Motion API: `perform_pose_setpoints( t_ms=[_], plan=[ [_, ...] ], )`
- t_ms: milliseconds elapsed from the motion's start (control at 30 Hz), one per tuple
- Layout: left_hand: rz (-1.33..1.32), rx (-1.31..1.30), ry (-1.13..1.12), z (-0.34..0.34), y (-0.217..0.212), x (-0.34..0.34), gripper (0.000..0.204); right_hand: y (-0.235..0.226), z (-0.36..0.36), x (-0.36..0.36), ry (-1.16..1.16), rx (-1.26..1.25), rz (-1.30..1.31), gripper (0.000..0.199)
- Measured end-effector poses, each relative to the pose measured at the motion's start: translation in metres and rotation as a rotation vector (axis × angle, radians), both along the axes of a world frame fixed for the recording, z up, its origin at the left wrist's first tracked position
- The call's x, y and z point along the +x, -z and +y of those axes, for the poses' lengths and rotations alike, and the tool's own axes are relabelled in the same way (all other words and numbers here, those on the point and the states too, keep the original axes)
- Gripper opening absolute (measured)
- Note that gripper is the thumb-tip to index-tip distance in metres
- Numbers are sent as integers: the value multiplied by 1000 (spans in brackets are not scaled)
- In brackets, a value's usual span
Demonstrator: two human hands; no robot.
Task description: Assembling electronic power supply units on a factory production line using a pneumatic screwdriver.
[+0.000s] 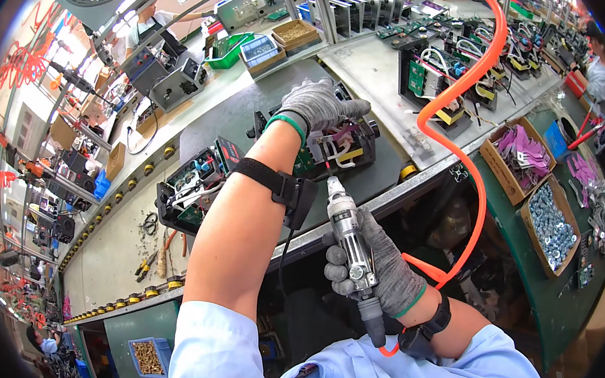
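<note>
One open machine (363,144) on our bench (216,115), under our left hand (318,105), grip hidden; right hand (390,263) clasps a driver (350,237), nearer us. Inner parts (350,155) look fitted; cover, we judge, not yet on.

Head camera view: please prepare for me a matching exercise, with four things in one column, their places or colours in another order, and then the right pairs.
Things:
1. Power tool
2. Thick hose
3. Left hand
4. Flat parts in the cardboard box

Places or colours:
A. At an open electronic unit
B. Purple
C. Held in the right hand
D. Orange

Right pairs: 1-C; 2-D; 3-A; 4-B
</note>
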State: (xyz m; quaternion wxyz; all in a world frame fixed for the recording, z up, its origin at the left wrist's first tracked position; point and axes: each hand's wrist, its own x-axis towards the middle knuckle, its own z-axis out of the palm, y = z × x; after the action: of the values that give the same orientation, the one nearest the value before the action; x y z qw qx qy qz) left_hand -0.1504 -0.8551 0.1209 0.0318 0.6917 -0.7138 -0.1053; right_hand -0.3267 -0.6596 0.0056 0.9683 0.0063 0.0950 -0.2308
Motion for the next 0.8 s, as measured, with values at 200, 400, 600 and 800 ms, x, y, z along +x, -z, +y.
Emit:
perform_pose_setpoints(
  t_ms=[200, 400, 600, 800],
  plan=[
    [-42, -55, -1, -4, 5, 4, 111, 4, -5, 2, -39, -19, 9, 61],
    [-35, -37, -24, -7, 6, -5, 114, 11, -6, 3, 1, -57, 43, 66],
    [23, 61, 37, -35, 24, 18, 113, 8, -11, 1, -19, -82, 60, 66],
    [89, -42, 15, -43, 44, 40, 106, 6, -8, 2, -10, -123, 107, 62]
  ],
)
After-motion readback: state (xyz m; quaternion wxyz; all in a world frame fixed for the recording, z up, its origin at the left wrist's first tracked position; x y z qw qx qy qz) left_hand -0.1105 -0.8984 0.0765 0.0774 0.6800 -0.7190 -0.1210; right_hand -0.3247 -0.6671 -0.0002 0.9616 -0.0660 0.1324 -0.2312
